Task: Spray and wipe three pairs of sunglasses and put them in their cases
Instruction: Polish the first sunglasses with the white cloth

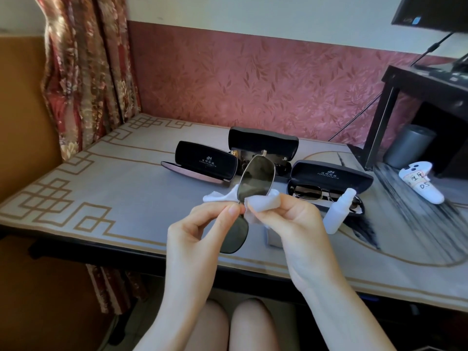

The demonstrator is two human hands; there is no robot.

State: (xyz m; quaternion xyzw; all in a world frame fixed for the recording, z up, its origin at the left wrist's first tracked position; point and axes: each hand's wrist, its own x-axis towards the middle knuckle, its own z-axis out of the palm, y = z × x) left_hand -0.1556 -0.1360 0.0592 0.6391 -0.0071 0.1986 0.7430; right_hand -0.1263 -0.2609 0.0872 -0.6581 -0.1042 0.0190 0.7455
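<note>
Worktop (121,188) with grey mat and gold border, pink leaf wallpaper (253,84) behind, curtain (88,72) at left. Sunglasses (257,178) held above the near edge, stood on end: one lens up, the other down. Left hand (202,229) pinches the frame at the bridge, thumb and forefinger. Right hand (286,214) grips a white cloth (262,203) bunched against the bottom edge of the upper lens; a cloth tail sticks out on the left side. Three cases lie open behind them: left case (202,162) shows nothing inside, back case (263,143) has a second pair (281,164) in it, right case (329,174) has a third pair (316,191). White spray bottle (338,214) stands upright just in front of the right case. White controller (420,184) lies far right.
</note>
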